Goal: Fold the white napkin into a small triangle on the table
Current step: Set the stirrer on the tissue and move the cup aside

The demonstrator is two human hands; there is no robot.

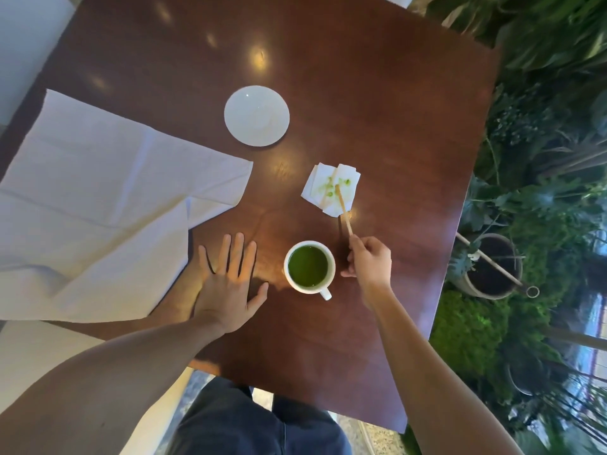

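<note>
White napkin (98, 205) unfolded, right hand (369, 262) gripping stick (345, 210)

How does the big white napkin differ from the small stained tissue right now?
The white napkin is large, clean and loosely spread with creases at the table's left edge; the small tissue is folded, spotted green, with the wooden stick from the right hand resting on it. Both are white and lie on the table.
</note>
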